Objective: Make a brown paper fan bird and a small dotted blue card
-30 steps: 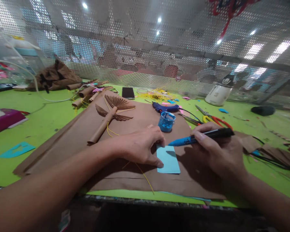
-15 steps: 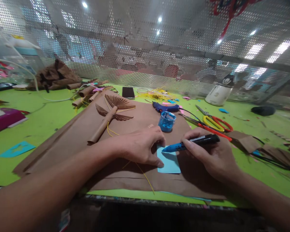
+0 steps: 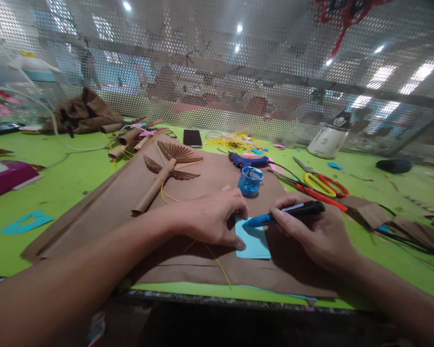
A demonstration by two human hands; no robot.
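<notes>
A light blue paper piece (image 3: pixel 253 243) lies on the brown paper (image 3: pixel 202 180). My left hand (image 3: pixel 217 217) presses on its left side, thumb and curled fingers at the edge, the fingertips partly hidden. In my right hand (image 3: pixel 311 226) is a blue marker (image 3: pixel 264 220) with a black rear end, its tip touching or just over the paper's upper part. Just beyond stands a small blue-stained cup (image 3: pixel 250 182). A rolled brown paper figure with pleated wings (image 3: pixel 171 166) rests to the left of the cup.
A blue glue gun (image 3: pixel 248 160) lies behind the cup. Scissors (image 3: pixel 320 183) with yellow and red handles are at the right, near a white bottle (image 3: pixel 328 140). A phone (image 3: pixel 192 138), yellow strands (image 3: pixel 235 142) and paper rolls (image 3: pixel 130 137) sit further back.
</notes>
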